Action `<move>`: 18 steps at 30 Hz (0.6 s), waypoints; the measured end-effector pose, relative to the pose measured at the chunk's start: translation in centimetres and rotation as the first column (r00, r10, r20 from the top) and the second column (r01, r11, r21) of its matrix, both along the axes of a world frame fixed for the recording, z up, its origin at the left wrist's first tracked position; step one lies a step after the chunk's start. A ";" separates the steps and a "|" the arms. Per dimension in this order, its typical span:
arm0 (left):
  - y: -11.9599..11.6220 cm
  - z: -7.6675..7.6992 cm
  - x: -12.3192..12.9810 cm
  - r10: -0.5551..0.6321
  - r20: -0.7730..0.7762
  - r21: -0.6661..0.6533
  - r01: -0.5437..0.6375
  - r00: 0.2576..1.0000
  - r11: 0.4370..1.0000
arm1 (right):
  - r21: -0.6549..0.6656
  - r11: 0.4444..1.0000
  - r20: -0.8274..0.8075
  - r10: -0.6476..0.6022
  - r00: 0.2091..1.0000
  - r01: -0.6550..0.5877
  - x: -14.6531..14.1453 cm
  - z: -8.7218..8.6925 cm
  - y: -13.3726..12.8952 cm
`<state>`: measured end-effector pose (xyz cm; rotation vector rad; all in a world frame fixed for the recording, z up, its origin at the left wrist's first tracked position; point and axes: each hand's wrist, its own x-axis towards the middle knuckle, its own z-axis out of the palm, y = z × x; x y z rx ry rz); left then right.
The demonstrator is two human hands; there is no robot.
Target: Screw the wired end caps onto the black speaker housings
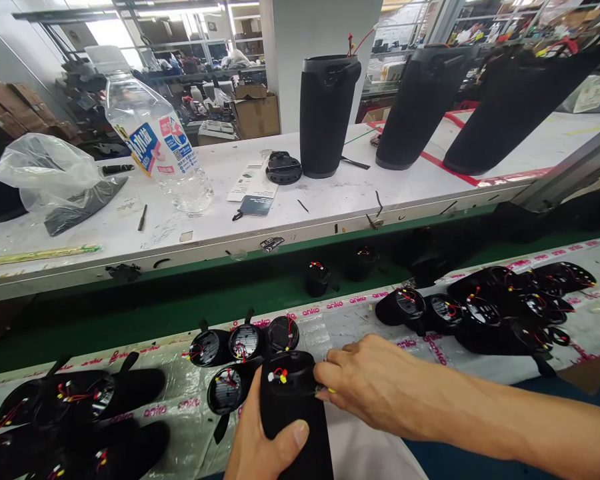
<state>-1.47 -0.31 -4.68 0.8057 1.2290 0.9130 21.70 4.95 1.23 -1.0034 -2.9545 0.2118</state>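
A black fabric-covered speaker housing (296, 427) stands tilted at the bottom centre, its top end towards me. My left hand (267, 437) is wrapped round its lower left side, with the thumb across the front. Small wires with red, yellow and white connectors (279, 377) stick out at the housing's top. At the right edge of that top is my right hand (365, 383), its fingers pinched together. A bit of yellow shows by the fingertips, but what they hold is hidden.
Several similar housings (227, 387) lie on the plastic-covered lower surface (190, 427), left and right. On the white shelf (220, 157) ahead are a clear water bottle (155, 133), a plastic bag (45, 167), a round black part (283, 168) and upright housings (329, 120).
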 end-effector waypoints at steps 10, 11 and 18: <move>-0.1 0.2 0.1 0.038 -0.234 0.120 -0.010 0.972 0.993 | -0.022 0.998 0.047 0.067 0.997 -0.066 0.2 -0.4 0.3; -0.1 0.1 0.1 0.035 -0.226 0.113 -0.010 0.973 0.994 | -0.034 0.998 0.040 0.062 0.997 -0.061 0.2 -0.5 0.5; 0.2 -0.5 -0.1 0.044 -0.049 0.048 -0.042 0.998 0.998 | -0.206 0.978 -0.149 -0.059 0.987 0.028 0.5 -1.7 0.8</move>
